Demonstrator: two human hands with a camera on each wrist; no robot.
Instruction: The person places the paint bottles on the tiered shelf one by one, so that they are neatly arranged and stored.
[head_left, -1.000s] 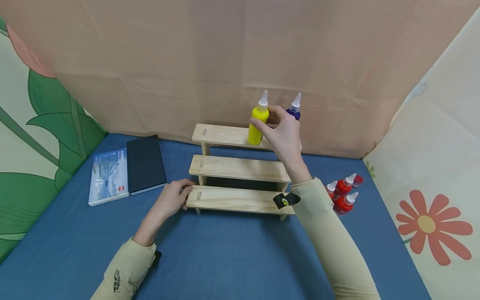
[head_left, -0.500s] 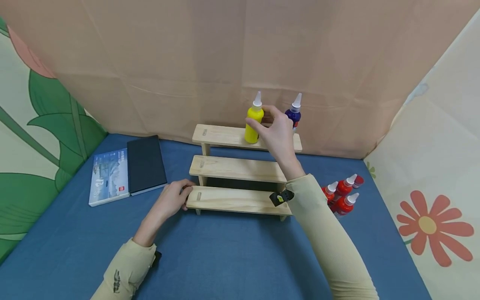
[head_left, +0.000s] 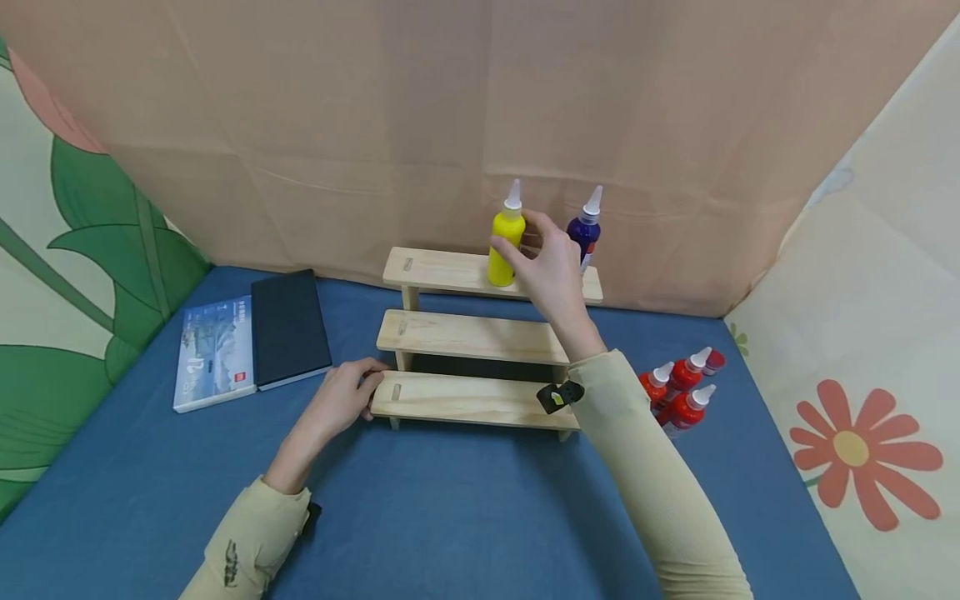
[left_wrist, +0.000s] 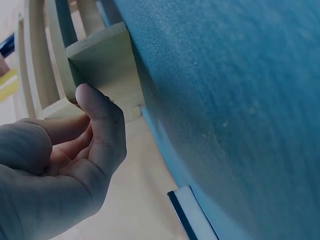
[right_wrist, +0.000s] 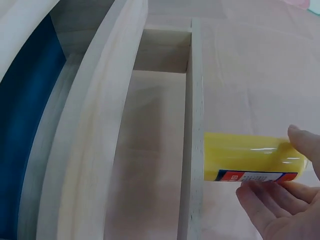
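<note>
My right hand holds a yellow squeeze bottle with a white nozzle, thumb on one side and fingers on the other. The bottle stands upright on the top step of a three-tier wooden display stand. In the right wrist view the base of the yellow bottle meets the board's face, its label partly showing. A dark blue squeeze bottle stands right of the hand on that same step, partly covered. My left hand grips the left end of the lowest step; in the left wrist view its fingers curl at the corner.
Several red bottles with white nozzles stand on the blue cloth right of the stand. To the left lie a black book and a blue-white box or book. A beige backdrop hangs close behind the top step.
Over the last second my right hand has shifted the yellow bottle a little left along the top step, showing more of the blue bottle. My left hand has stayed in place.
</note>
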